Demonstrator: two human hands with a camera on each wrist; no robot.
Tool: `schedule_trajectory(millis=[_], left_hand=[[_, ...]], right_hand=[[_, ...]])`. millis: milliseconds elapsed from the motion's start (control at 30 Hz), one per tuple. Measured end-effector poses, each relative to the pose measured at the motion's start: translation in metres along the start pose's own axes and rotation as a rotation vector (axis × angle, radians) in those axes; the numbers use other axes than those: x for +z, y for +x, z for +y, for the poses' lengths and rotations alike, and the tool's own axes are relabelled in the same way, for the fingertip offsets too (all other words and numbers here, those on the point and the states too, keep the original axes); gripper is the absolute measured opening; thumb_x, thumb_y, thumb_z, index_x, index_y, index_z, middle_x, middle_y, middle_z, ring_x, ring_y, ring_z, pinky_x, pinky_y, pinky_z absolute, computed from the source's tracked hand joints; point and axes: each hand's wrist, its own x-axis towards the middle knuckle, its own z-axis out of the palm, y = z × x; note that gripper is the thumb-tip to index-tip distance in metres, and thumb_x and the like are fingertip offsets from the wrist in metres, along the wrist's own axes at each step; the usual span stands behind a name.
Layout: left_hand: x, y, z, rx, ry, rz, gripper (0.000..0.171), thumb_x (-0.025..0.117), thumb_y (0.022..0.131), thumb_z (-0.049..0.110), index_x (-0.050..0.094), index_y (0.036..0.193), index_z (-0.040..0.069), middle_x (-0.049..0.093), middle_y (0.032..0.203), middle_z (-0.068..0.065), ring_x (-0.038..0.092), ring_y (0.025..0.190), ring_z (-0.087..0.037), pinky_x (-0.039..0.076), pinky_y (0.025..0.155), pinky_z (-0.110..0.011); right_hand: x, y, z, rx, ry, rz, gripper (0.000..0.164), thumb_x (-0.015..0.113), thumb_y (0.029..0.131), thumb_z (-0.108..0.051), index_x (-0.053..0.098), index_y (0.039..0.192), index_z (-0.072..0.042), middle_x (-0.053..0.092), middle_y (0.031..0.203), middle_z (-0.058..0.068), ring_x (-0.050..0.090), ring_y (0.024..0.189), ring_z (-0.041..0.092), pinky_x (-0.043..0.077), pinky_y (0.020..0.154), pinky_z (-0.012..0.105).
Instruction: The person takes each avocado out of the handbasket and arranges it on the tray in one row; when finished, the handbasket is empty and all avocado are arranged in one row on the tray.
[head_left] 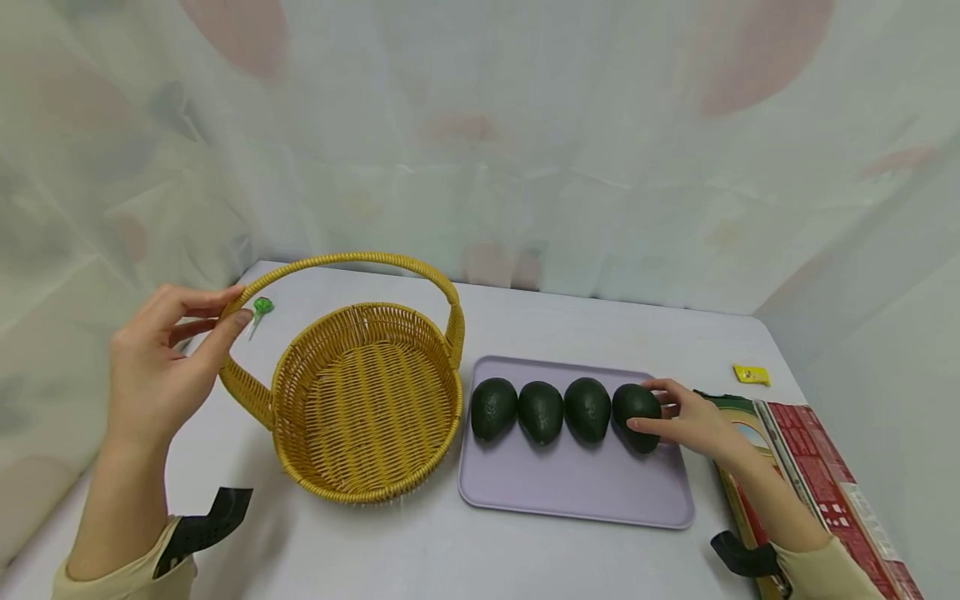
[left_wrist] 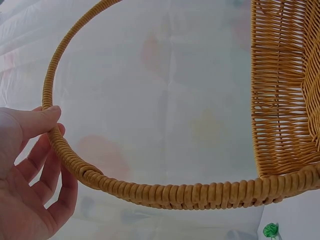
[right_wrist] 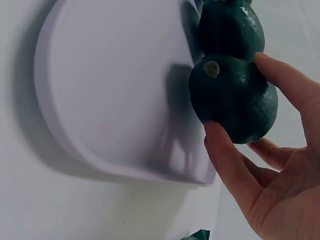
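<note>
My left hand (head_left: 161, 367) pinches the side of the arched handle (left_wrist: 150, 195) of a round, golden wicker basket (head_left: 367, 417). The basket has nothing in it and tilts toward me. On a lilac tray (head_left: 562, 483), to the right of it, several dark green avocados lie in a row. The rightmost avocado (head_left: 632, 407) is between the thumb and fingers of my right hand (head_left: 693, 423). The right wrist view shows this avocado (right_wrist: 235, 102) with its stem end facing the camera, and another avocado (right_wrist: 230, 27) close behind it.
A green-wrapped lollipop (head_left: 262, 307) lies behind the basket handle at the left. At the right, a small yellow packet (head_left: 752, 375) lies beyond a red and green printed package (head_left: 817, 467), which my right forearm crosses. A pale curtain (head_left: 480, 142) hangs behind the white table.
</note>
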Motion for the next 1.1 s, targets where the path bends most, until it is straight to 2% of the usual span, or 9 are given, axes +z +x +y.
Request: schedule_trajectory(millis=[200, 400, 767, 1100], left_hand=[[-0.0017, 0.0003, -0.0042, 0.005, 0.007, -0.001, 0.021, 0.069, 0.078, -0.016, 0.066, 0.098, -0.014, 0.068, 0.099, 0.011, 0.061, 0.086, -0.003, 0.048, 0.079, -0.010], [-0.0009, 0.0005, -0.0026, 0.003, 0.006, 0.001, 0.021, 0.069, 0.077, -0.017, 0.067, 0.098, -0.014, 0.068, 0.098, 0.010, 0.060, 0.086, -0.004, 0.048, 0.079, -0.010], [-0.0011, 0.0005, -0.0028, -0.002, -0.004, -0.002, 0.019, 0.069, 0.078, -0.016, 0.066, 0.097, -0.015, 0.068, 0.098, 0.011, 0.061, 0.087, -0.004, 0.048, 0.080, -0.011], [-0.0027, 0.0014, -0.0056, -0.001, -0.015, -0.020, 0.020, 0.070, 0.078, -0.016, 0.065, 0.097, -0.015, 0.068, 0.099, 0.010, 0.061, 0.088, -0.004, 0.048, 0.080, -0.010]], right_hand=[[0.0025, 0.0005, -0.0018, -0.011, -0.026, 0.006, 0.077, 0.077, 0.081, -0.044, 0.044, 0.139, -0.006, 0.053, 0.127, 0.022, 0.055, 0.108, 0.033, 0.057, 0.072, 0.030], [0.0050, -0.0008, -0.0037, -0.021, -0.053, 0.017, 0.075, 0.078, 0.081, -0.043, 0.045, 0.137, -0.005, 0.054, 0.124, 0.020, 0.056, 0.099, 0.027, 0.055, 0.067, 0.028], [0.0054, 0.0000, -0.0027, -0.026, 0.021, 0.011, 0.070, 0.075, 0.085, -0.040, 0.046, 0.137, -0.002, 0.054, 0.123, 0.022, 0.061, 0.096, 0.026, 0.060, 0.065, 0.030], [0.0030, -0.0028, -0.0057, -0.018, -0.010, 0.022, 0.067, 0.072, 0.087, -0.044, 0.048, 0.136, -0.004, 0.053, 0.127, 0.023, 0.062, 0.096, 0.025, 0.058, 0.067, 0.029]])
